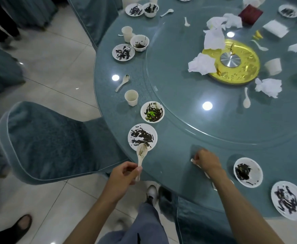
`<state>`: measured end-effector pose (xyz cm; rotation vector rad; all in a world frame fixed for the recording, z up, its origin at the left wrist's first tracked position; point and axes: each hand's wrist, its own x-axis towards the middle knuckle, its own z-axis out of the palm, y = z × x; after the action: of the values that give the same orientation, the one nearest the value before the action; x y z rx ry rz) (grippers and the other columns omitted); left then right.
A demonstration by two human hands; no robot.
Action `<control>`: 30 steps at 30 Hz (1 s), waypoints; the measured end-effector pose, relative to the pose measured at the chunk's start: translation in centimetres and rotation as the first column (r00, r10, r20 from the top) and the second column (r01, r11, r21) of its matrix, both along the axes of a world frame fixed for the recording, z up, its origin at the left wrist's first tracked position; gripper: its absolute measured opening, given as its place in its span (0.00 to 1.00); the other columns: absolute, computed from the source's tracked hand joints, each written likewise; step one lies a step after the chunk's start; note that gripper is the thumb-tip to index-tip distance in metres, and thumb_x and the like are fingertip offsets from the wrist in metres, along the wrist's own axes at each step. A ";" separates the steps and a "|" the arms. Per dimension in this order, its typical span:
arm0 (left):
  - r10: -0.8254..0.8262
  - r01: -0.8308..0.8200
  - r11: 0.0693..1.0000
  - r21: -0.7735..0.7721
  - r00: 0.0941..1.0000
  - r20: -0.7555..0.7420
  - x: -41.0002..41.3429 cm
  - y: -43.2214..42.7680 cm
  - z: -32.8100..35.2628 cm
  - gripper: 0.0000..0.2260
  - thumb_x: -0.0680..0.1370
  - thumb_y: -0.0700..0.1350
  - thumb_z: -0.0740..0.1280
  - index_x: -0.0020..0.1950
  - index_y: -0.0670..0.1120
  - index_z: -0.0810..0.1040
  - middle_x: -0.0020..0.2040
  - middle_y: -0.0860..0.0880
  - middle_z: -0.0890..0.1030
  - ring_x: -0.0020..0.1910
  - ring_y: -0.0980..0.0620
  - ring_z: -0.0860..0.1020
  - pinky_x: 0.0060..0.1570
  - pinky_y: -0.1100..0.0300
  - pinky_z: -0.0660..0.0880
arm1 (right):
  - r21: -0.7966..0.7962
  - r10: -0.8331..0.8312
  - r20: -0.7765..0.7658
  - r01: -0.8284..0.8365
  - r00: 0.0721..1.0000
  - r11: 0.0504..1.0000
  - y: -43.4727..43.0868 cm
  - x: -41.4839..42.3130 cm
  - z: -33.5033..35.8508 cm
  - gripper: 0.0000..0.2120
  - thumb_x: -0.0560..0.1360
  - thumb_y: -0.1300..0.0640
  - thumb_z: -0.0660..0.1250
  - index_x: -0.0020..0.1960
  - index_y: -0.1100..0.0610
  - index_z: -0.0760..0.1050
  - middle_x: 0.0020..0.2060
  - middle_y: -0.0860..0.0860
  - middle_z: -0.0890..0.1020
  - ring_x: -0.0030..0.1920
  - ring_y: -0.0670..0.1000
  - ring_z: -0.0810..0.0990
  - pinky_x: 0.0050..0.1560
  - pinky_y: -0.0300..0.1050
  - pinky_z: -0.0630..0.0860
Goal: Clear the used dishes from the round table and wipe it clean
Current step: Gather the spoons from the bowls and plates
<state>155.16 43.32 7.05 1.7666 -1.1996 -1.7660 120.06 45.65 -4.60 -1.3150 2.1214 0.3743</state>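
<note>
My left hand (124, 174) pinches the handle of a dirty white spoon (141, 154), whose bowl lies over the near edge of a stained white plate (142, 135). My right hand (206, 160) rests on the round teal table (175, 155) with its fingers curled round a thin white object that is mostly hidden under the hand and wrist. A soiled bowl (152, 112) and a paper cup (131, 97) stand beyond the plate. Another bowl (248, 172) and plate (289, 199) sit to the right of my right hand.
A glass turntable (188, 95) with a gold centre (232, 62) carries crumpled napkins (202, 64), a spoon (246, 100) and cups. More dirty bowls and plates (123, 52) line the far left rim. A covered chair (43, 140) stands at the left; other people's feet (19, 224) are nearby.
</note>
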 end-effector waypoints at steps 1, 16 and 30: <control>0.005 -0.005 1.000 0.005 1.000 -0.003 0.4 -0.2 -0.1 0.05 0.79 0.43 0.74 0.51 0.43 0.85 0.43 0.48 0.85 0.39 0.58 0.80 0.43 0.60 0.80 | 0.004 0.021 0.009 -0.021 1.000 1.000 -0.3 0.3 -0.1 0.12 0.78 0.45 0.71 0.54 0.53 0.83 0.59 0.56 0.82 0.58 0.59 0.82 0.52 0.45 0.74; 0.007 -0.002 0.999 0.036 0.990 -0.144 12.8 -3.3 0.3 0.06 0.81 0.44 0.70 0.55 0.43 0.82 0.46 0.47 0.88 0.40 0.57 0.82 0.40 0.60 0.75 | -0.600 -0.208 0.326 0.372 0.922 0.708 -1.9 16.3 5.6 0.03 0.77 0.55 0.74 0.49 0.54 0.82 0.40 0.50 0.85 0.41 0.52 0.84 0.45 0.50 0.80; 0.064 -0.064 0.998 0.009 0.978 -0.199 26.5 -6.9 2.9 0.07 0.80 0.44 0.72 0.53 0.42 0.82 0.43 0.49 0.88 0.38 0.58 0.83 0.39 0.62 0.79 | -0.646 -0.099 0.718 0.712 0.689 0.273 -3.2 46.6 17.3 0.05 0.75 0.63 0.73 0.46 0.55 0.78 0.40 0.48 0.87 0.42 0.50 0.88 0.48 0.53 0.84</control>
<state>181.67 36.38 9.95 1.5680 -1.0474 -1.8566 166.67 42.45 12.72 -0.9806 1.9875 -1.5156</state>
